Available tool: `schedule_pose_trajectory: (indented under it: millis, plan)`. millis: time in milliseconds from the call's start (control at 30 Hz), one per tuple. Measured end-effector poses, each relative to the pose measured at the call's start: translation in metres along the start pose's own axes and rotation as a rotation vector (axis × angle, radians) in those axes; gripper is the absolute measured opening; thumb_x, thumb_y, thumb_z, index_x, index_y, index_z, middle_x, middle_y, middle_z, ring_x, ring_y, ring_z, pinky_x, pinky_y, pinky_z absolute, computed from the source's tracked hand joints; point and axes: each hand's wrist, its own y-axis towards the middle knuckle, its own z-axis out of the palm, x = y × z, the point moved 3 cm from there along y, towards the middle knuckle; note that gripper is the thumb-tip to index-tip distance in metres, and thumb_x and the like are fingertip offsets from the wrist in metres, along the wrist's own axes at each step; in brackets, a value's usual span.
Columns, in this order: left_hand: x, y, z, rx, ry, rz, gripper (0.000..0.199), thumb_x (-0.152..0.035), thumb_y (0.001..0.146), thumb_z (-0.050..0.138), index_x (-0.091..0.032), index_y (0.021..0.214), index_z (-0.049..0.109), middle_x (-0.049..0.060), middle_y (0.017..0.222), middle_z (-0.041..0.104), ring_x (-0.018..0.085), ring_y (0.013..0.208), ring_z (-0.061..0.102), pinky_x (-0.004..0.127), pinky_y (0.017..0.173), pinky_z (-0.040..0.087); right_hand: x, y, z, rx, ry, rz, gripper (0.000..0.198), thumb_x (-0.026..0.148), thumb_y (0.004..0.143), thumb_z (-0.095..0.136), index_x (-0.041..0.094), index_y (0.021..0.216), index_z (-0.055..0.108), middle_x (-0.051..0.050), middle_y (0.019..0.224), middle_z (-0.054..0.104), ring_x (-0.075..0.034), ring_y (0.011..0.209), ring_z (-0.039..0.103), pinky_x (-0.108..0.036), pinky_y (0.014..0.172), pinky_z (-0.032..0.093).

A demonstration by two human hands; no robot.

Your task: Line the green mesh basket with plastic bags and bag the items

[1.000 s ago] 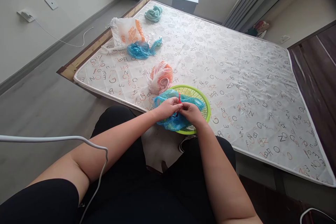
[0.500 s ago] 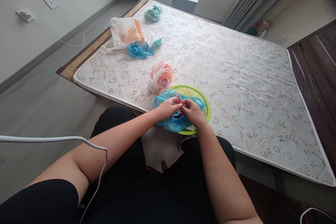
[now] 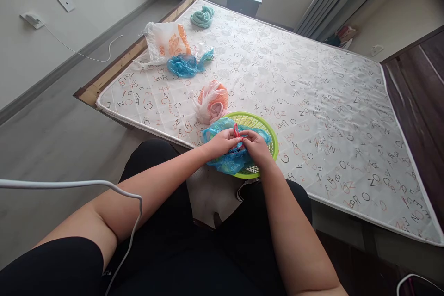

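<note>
Both hands meet over a green plastic basket [image 3: 275, 148] at the mattress's near edge. My left hand [image 3: 224, 142] pinches a small red strip [image 3: 236, 130], too small to name more exactly; its upper end sticks up between the fingers. From the other side my right hand [image 3: 255, 145] pinches the same red strip, fingertips close to the left ones. Beneath them a thin blue plastic bag [image 3: 227, 165] lies crumpled in the basket and over its left rim. Some red and blue bits show between the hands, partly hidden by the fingers.
On the letter-print mattress [image 3: 329, 115] lie a clear bag with pink and orange cloth [image 3: 213, 101], another blue bag [image 3: 183, 65], a white bag with orange print [image 3: 166, 41] and a rolled green cloth [image 3: 203, 17]. A white cable [image 3: 86, 183] crosses in front of my left arm.
My fingers shift slightly on the red strip, and its upright end looks wider and bent. The basket, bags and arms stay almost in place.
</note>
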Motion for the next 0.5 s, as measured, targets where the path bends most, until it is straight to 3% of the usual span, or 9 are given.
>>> schedule_pose_trajectory:
  millis: [367, 500]
  plan:
    - [-0.0002, 0.0013, 0.0014, 0.036, -0.02, 0.04, 0.027, -0.037, 0.09, 0.072, -0.018, 0.088, 0.054, -0.007, 0.061, 0.049, 0.006, 0.051, 0.04, 0.022, 0.053, 0.033, -0.0018, 0.0026, -0.0054, -0.053, 0.022, -0.103, 0.02, 0.04, 0.08, 0.073, 0.026, 0.093, 0.077, -0.003, 0.101, 0.077, -0.022, 0.095, 0.07, -0.037, 0.09, 0.056]
    - [-0.002, -0.0001, 0.0016, 0.011, -0.035, 0.008, 0.028, -0.037, 0.09, 0.073, -0.019, 0.086, 0.051, -0.007, 0.06, 0.049, 0.007, 0.051, 0.041, 0.022, 0.054, 0.033, 0.0033, -0.0014, -0.0052, -0.058, 0.086, -0.095, 0.024, 0.042, 0.079, 0.078, 0.026, 0.097, 0.077, -0.004, 0.107, 0.078, -0.023, 0.099, 0.072, -0.039, 0.092, 0.058]
